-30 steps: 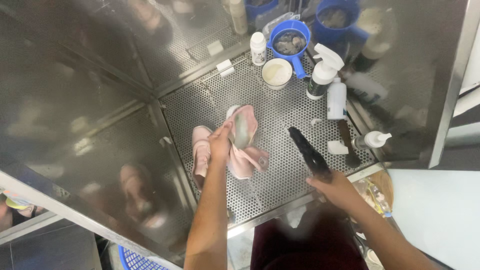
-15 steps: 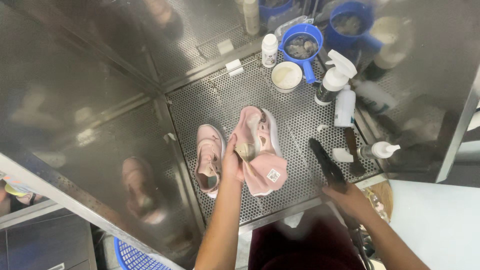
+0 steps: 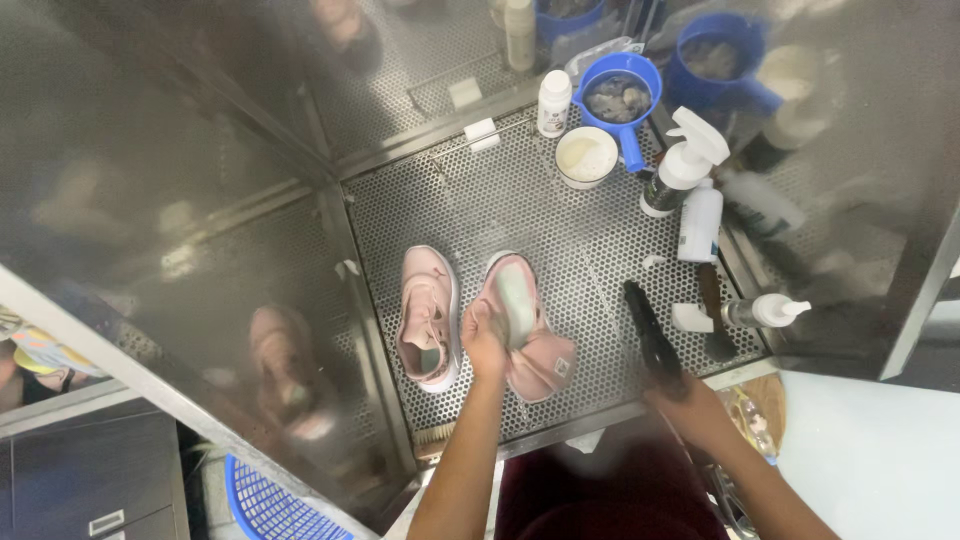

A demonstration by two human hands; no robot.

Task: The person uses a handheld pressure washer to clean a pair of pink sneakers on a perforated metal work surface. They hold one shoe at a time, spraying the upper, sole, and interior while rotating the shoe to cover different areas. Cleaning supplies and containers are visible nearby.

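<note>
- Steel booth (image 3: 180, 200): mirror-like walls around you; perforated floor (image 3: 530, 220) carries everything.
- Blue basket (image 3: 270, 505): low left, outside the booth.
- Pink shoe (image 3: 525, 325): lies on the perforated floor in front of you. Your left hand (image 3: 487, 340) is clenched around an insole (image 3: 516, 290) held over the shoe's opening.
- Second pink shoe (image 3: 428, 318): just beside the first, on its left, opening up, untouched.
- Black spray gun (image 3: 650, 335): your right hand (image 3: 690, 405) grasps its handle, barrel pointing away from you, right of the shoes.
- Blue scoop (image 3: 620, 100), white bowl (image 3: 586, 156), small white bottle (image 3: 553, 102): grouped at the back.
- Spray bottle (image 3: 680, 170), pump bottle (image 3: 762, 312), dark brush (image 3: 712, 310): crowd the right edge, near the gun.
</note>
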